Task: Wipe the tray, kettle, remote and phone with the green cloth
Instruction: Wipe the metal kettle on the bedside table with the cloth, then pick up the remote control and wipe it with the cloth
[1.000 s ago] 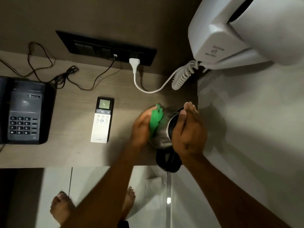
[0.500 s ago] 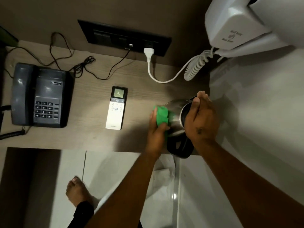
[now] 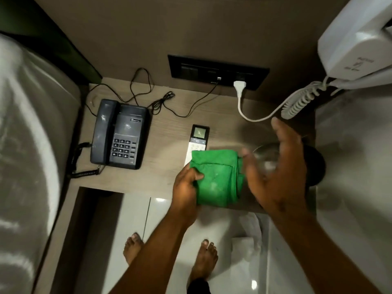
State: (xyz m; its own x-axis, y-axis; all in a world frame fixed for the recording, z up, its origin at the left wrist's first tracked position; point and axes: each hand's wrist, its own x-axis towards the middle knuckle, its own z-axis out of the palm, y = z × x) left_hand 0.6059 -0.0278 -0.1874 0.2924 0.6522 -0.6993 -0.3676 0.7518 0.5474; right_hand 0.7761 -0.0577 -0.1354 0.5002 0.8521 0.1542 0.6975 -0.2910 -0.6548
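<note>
My left hand (image 3: 186,185) grips the left edge of the green cloth (image 3: 216,177), which hangs spread out above the desk's front edge. My right hand (image 3: 275,166) is blurred, fingers spread, thumb touching the cloth's right side. Behind that hand stands the steel kettle (image 3: 267,153) with its black handle (image 3: 316,164), mostly hidden. The white remote (image 3: 198,139) lies just behind the cloth, its lower end covered. The dark phone (image 3: 121,134) sits at the desk's left. No tray is visible.
The wooden desk (image 3: 169,128) has a black socket panel (image 3: 218,72) on the wall behind, with a white plug and thin black cables. A white wall-mounted unit (image 3: 356,39) with coiled cord hangs at the upper right. A bed edge (image 3: 27,145) fills the left.
My left hand has pulled the cloth off the kettle and the cloth has opened out. My right hand has let go of the kettle and spread open. The view has shifted right and down.
</note>
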